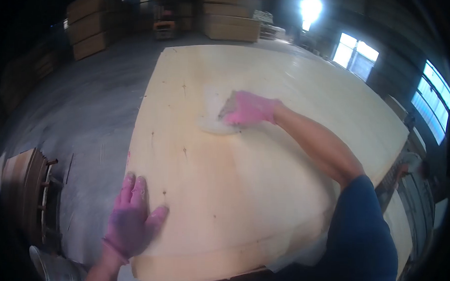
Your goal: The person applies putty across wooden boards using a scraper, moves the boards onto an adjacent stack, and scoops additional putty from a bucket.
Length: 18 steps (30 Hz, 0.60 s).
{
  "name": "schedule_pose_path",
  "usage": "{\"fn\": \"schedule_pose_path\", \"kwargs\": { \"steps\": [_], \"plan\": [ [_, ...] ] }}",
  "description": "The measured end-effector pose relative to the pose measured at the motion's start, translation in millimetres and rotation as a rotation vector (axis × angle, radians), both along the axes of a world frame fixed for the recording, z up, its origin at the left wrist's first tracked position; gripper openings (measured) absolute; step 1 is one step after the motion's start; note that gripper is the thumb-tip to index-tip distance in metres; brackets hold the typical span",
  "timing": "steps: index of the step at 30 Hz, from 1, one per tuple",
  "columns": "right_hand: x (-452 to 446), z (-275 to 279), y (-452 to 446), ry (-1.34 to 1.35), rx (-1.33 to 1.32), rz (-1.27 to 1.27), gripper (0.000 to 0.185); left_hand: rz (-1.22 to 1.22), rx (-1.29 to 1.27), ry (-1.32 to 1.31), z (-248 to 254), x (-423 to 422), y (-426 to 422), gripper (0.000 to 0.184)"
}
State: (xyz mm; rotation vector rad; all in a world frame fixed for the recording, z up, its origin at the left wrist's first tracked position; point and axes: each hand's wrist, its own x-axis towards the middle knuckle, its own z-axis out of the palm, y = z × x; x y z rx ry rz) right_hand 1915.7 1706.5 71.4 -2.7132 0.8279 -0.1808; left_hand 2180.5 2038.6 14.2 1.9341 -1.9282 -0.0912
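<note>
Right-hand grip: your right hand [248,109], in a pink glove, has its fingers curled down at the upper middle of the sheet; blur hides how far they close and whether they grasp anything.
Left-hand grip: your left hand [133,216], also pink-gloved, is open and holds nothing, its palm down and thumb spread over the near left edge.
Plywood sheet: the broad plywood sheet [209,179] lies flat in front of you, below both hands, reaching from your body to well beyond your right hand.
Beside the right fingers: a pale, rounded shape [213,125], too blurred to identify, meets the wood.
Edges: the left edge runs away from your left hand; the near edge curves past your dark blue sleeve [365,229].
Open room: grey floor [102,111] stretches left of the sheet, with stacked boards [22,188] at the lower left.
Surface: pale yellow wood with soft tan bands and small dark knots [185,150].
Background: squared panel stacks [231,28] stand beyond the far edge; bright windows [357,53] are at the right.
</note>
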Motion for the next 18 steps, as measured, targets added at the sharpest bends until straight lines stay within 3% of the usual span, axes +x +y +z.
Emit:
{"fn": "schedule_pose_path", "kwargs": {
  "steps": [2, 5, 8, 10, 13, 18],
  "plan": [
    [-21.2, 18.1, 81.2, 0.038, 0.001, -0.041, 0.031, -0.117, -0.018, -0.015, -3.0, 12.2, 14.1, 0.073],
    [-62.9, 11.8, 134.0, 0.043, -0.192, -0.084, 0.032, -0.193, -0.096, 0.031, -7.1, 19.2, 26.3, 0.071],
    [-38.9, 2.9, 111.1, -0.009, -0.153, -0.210, 0.035, -0.211, -0.163, 0.116, -20.2, 20.1, 31.3, 0.064],
    [-10.1, 7.3, 102.2, -0.058, -0.144, -0.426, 0.039, -0.212, -0.197, 0.144, -24.3, 21.7, 32.5, 0.061],
    [-8.9, -1.4, 116.5, -0.021, 0.016, -0.302, 0.038, -0.226, -0.194, 0.155, -28.2, 23.3, 32.1, 0.057],
    [-55.4, 17.9, 228.6, -0.023, 0.184, -0.214, 0.031, -0.272, -0.280, 0.174, -38.7, 28.1, 35.5, 0.047]
  ]
}}
